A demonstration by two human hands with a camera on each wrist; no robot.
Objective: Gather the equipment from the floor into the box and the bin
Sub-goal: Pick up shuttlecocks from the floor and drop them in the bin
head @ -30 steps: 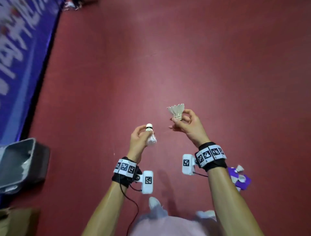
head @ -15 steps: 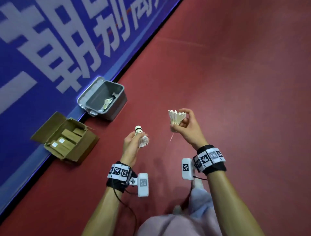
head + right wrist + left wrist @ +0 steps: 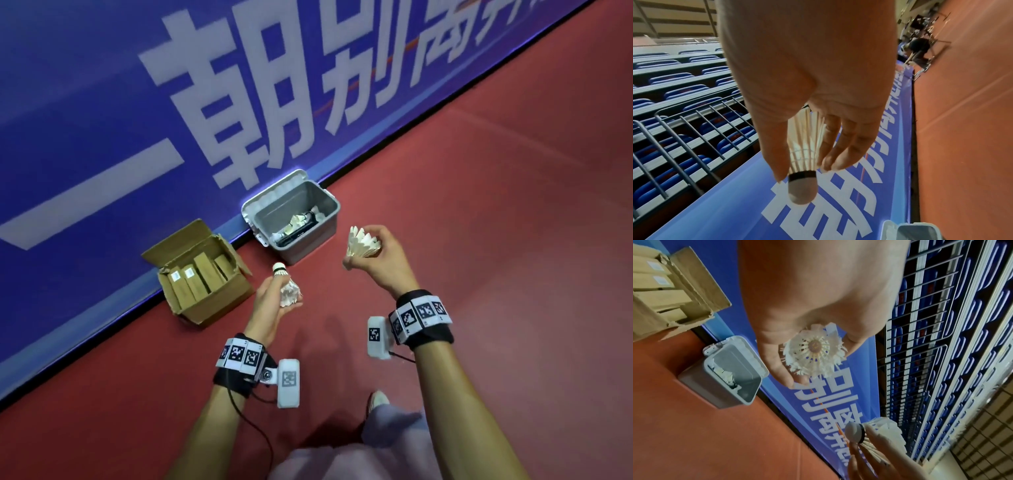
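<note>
My left hand [image 3: 274, 301] grips a frayed white shuttlecock [image 3: 289, 291] with its cork up, just right of the open cardboard box [image 3: 219, 305]. Seen from the left wrist, the worn feathers [image 3: 815, 352] sit between thumb and fingers. My right hand [image 3: 373, 260] pinches a cleaner shuttlecock [image 3: 361, 245], feathers up, just right of the grey bin [image 3: 308, 248]. The right wrist view has it [image 3: 803, 154] cork down between thumb and fingers. The bin holds several used shuttlecocks [image 3: 294, 222]. The box is packed with several brown cartons [image 3: 198, 277].
Box and bin stand on the red floor [image 3: 479, 240] against a blue banner [image 3: 102, 102] with white characters. Behind the banner are railings and blue seats [image 3: 674, 91]. My shoe [image 3: 378, 399] is below the hands. A person [image 3: 918, 53] stands far off along the banner.
The head view has swung and closed in, so box and bin now sit larger and nearer the middle. Both hands still hold their shuttlecocks; the right one is now beside the bin.
</note>
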